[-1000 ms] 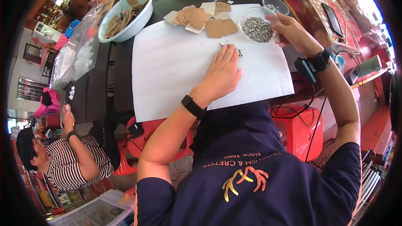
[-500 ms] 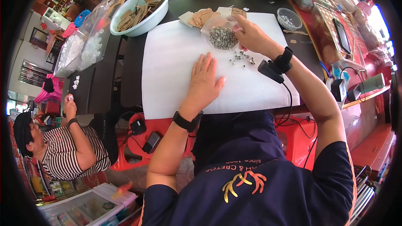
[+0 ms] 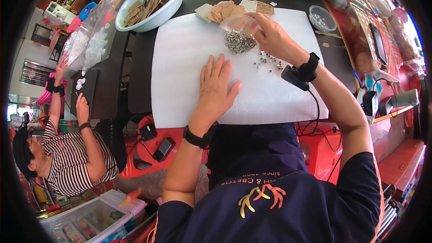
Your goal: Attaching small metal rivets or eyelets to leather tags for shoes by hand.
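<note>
A large white sheet point(image 3: 189, 49) covers the dark table in front of me. My left hand point(image 3: 217, 85) lies flat on it, fingers spread, holding nothing. My right hand point(image 3: 270, 33) grips a clear plastic cup point(image 3: 238, 33) tilted over the sheet, with small silvery metal pieces heaped inside it. Several of the same small pieces point(image 3: 267, 61) lie scattered on the sheet just below my right hand. Both wrists wear black bands, and a cable runs from the right one.
Brown card tags point(image 3: 225, 10) lie at the sheet's far edge. A pale green bowl point(image 3: 173, 4) of brown tags stands at the far left, a small clear cup point(image 3: 321, 18) at the far right. A person in a striped shirt point(image 3: 67, 157) sits at the left.
My right hand brought the clear cup from the far right to the middle of the sheet and tipped it; small metal pieces now lie on the sheet. My left hand stayed flat.
</note>
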`<state>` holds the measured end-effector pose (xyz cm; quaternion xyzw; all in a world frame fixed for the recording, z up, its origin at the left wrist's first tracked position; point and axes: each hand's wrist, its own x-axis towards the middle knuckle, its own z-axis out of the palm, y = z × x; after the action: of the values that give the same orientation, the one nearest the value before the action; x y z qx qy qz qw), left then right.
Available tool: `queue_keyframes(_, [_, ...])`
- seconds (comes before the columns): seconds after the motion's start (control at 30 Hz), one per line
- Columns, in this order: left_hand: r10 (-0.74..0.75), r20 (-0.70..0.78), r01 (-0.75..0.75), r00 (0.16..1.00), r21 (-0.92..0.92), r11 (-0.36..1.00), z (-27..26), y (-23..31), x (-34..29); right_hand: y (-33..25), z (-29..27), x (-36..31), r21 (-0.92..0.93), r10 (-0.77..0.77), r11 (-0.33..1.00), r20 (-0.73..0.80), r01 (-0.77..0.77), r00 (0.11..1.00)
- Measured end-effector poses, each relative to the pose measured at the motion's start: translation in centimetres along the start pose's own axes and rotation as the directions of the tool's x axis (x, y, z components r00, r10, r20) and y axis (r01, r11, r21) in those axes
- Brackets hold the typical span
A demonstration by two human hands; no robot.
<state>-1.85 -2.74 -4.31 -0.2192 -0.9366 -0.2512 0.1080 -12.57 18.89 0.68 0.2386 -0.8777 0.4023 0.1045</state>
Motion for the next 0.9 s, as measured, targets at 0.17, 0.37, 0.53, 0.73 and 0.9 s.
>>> queue_keyframes(0.17, [0.023,-0.032,-0.022,0.999,0.016,1.0,0.3,0.0,0.0,-0.3,0.1,0.0,0.038,0.091,0.995,0.063,-0.093,0.994])
queue_keyframes(0.37, [0.034,-0.052,-0.03,0.998,0.072,0.997,0.5,0.3,-0.1,0.2,0.6,-0.2,-0.038,-0.074,0.997,-0.015,0.074,0.997])
queue_keyframes(0.53, [0.029,-0.057,-0.023,0.998,0.106,0.994,0.7,0.4,-0.1,-0.6,0.1,-0.4,0.014,0.012,1.0,0.006,-0.012,1.0])
queue_keyframes(0.73, [0.023,-0.055,-0.016,0.998,0.119,0.993,0.8,0.6,-0.1,0.2,0.3,-0.3,0.045,0.048,0.998,-0.001,-0.048,0.999])
queue_keyframes(0.9, [0.013,-0.058,-0.006,0.998,0.122,0.993,0.7,0.7,-0.2,-0.5,-0.3,-0.3,0.13,0.211,0.966,0.117,-0.225,0.971])
